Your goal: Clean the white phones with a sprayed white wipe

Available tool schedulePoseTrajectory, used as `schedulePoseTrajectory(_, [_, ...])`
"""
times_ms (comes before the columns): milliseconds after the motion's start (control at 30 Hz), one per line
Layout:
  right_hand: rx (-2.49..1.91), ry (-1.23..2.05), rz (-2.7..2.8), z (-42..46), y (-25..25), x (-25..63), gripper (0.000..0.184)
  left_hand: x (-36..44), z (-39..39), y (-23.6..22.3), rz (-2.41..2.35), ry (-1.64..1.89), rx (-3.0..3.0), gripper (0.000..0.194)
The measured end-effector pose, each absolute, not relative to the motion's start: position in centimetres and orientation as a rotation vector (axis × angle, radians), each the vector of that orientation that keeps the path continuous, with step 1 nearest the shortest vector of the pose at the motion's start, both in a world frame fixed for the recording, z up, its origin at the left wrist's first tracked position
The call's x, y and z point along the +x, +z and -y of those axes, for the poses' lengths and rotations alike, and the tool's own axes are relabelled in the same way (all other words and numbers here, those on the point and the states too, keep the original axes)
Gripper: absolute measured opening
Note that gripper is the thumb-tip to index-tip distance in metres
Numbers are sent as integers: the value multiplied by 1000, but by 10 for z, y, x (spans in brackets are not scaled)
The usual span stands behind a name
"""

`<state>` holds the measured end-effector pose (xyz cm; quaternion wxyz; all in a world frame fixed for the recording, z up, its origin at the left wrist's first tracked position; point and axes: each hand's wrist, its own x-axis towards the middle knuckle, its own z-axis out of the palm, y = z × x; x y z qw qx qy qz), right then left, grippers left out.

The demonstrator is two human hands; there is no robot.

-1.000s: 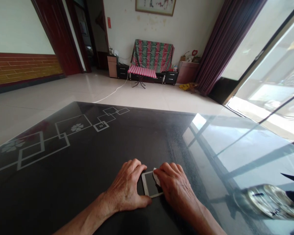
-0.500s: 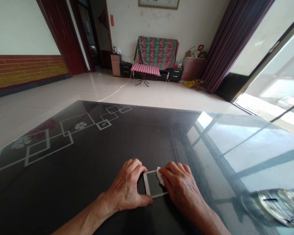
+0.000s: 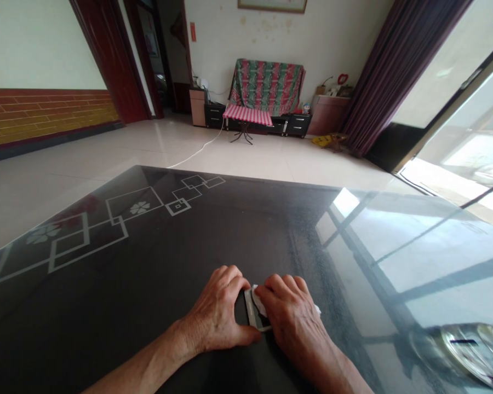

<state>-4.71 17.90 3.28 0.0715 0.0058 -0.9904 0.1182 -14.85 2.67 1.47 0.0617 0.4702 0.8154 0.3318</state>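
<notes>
A smartphone point(image 3: 251, 313) with a white frame and dark screen lies flat on the dark glossy table point(image 3: 197, 241). My left hand point(image 3: 222, 309) grips its left end, thumb at the near edge and fingers at the far edge. Over the screen, my right hand point(image 3: 290, 312) presses a crumpled white tissue point(image 3: 258, 302), its fingers closed on it. A bit of the tissue also pokes out at that hand's right side. Most of the phone's right part is hidden under the right hand.
A round, shiny glass-like object point(image 3: 472, 350) stands at the table's right side. Pale squares and flowers pattern the left side of the tabletop. Beyond the table, a small folding table point(image 3: 247, 115) with a red-and-white striped top stands before a cloth-covered television point(image 3: 268, 85).
My right hand has slid left across the screen with the tissue, towards my left hand, covering more of the phone. My left hand keeps its hold. The view has shifted slightly.
</notes>
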Motion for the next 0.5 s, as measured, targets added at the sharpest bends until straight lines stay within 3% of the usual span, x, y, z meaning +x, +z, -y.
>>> schedulePoseTrajectory(500, [-162,313,2931,-211,39,-30,25,-148,-26,21,-2457,925,1433,49])
